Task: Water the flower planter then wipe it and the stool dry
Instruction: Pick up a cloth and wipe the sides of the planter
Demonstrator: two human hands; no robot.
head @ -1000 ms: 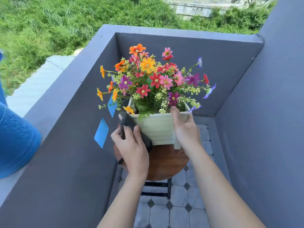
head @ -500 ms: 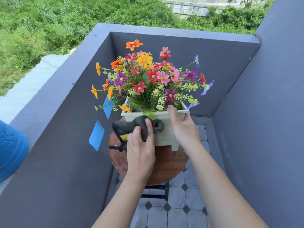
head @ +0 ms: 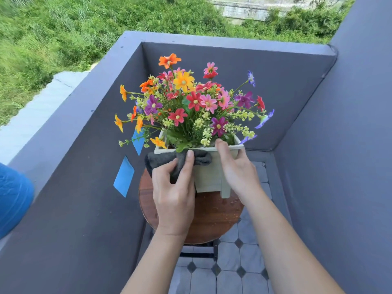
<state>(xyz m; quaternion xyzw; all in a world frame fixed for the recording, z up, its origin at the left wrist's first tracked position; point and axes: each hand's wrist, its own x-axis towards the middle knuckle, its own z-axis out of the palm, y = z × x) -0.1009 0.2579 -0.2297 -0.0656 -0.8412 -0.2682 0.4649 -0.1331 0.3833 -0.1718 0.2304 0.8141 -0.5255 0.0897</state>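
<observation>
A pale green square planter [head: 209, 177] full of colourful flowers [head: 191, 102] stands on a round brown wooden stool [head: 214, 217]. My left hand [head: 174, 196] presses a dark grey cloth [head: 161, 161] against the planter's front face, just under its rim. My right hand [head: 237, 168] grips the planter's right front corner, thumb over the rim. Small water drops show on the stool top near the planter's right foot.
Grey balcony walls [head: 70, 187] close in on the left, back and right. Two blue tape pieces [head: 124, 177] stick to the left wall. A blue watering can [head: 12, 198] sits on the left ledge. Tiled floor [head: 233, 272] lies below the stool.
My left hand has carried the cloth from the planter's left side across to its front face, up near the rim. My right hand keeps its hold on the right corner.
</observation>
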